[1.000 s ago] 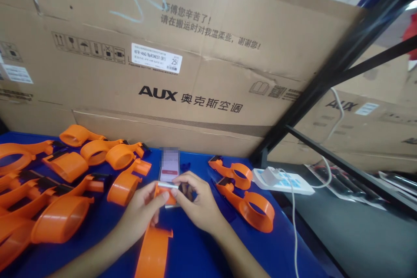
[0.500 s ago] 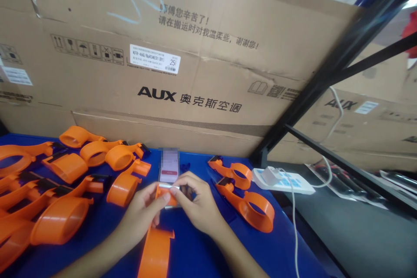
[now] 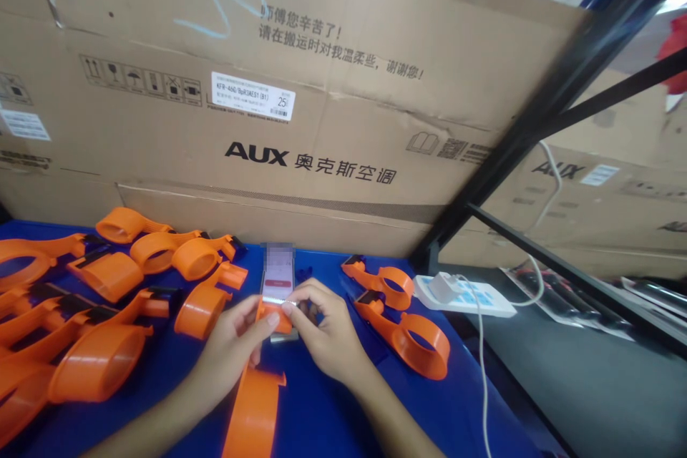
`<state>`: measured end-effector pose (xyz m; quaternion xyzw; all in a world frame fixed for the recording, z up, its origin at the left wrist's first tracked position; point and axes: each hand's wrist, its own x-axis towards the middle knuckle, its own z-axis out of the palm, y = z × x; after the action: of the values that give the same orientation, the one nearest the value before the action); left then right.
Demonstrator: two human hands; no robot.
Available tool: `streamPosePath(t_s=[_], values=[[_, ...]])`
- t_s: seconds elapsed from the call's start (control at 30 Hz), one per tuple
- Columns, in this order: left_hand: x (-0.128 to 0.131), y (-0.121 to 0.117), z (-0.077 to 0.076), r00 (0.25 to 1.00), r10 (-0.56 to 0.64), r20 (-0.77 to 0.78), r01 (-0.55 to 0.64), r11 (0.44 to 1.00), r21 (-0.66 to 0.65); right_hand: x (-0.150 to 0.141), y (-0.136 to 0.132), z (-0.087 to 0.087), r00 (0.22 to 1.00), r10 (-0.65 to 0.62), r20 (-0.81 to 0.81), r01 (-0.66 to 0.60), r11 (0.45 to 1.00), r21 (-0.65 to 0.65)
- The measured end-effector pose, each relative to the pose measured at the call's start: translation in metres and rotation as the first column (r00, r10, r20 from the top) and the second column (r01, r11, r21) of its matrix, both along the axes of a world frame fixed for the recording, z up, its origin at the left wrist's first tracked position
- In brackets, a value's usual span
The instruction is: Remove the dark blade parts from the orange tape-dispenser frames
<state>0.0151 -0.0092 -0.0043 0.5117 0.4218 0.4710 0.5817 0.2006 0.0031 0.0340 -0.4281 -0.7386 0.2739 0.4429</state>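
Observation:
An orange plastic tape dispenser [image 3: 255,408] is held over the blue surface, its ring toward me and its head away. My left hand [image 3: 241,333] wraps around the head, thumb lying on the orange plastic. A silvery toothed blade [image 3: 278,300] runs across the head's far edge. My right hand [image 3: 325,329] pinches the right end of this blade with thumb and forefinger; its other fingers are curled and partly hidden. Just beyond the head lies a phone [image 3: 279,275] with a lit screen, part of it blurred out and its lower part covered.
Several orange tape dispensers [image 3: 99,365] with dark tips lie on the left. Two more dispensers [image 3: 416,351] rest on the right, near a white power strip [image 3: 497,302] with a plug and cable. A large cardboard box [image 3: 322,122] stands behind, beside a black metal frame [image 3: 515,136].
The whole view has shifted very slightly. Both hands keep their grip on the tape dispenser and its blade, with hardly any movement visible.

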Motion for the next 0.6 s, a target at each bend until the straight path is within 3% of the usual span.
streamPosePath(t_s=[0.37, 0.5, 0.6], values=[[-0.004, 0.001, 0.001, 0.991, 0.109, 0.079, -0.106, 0.994, -0.039, 0.018, 0.006, 0.009, 0.998, -0.036, -0.054, 0.035, 0.999, -0.025], [-0.013, 0.007, 0.002, 0.974, 0.156, 0.165, -0.135, 0.982, -0.132, 0.040, 0.020, 0.005, 0.975, -0.183, -0.123, 0.186, 0.982, 0.020], [-0.017, 0.013, 0.004, 0.967, 0.157, 0.202, -0.124, 0.978, -0.168, 0.052, 0.027, 0.005, 0.961, -0.271, -0.057, 0.274, 0.960, 0.060]])
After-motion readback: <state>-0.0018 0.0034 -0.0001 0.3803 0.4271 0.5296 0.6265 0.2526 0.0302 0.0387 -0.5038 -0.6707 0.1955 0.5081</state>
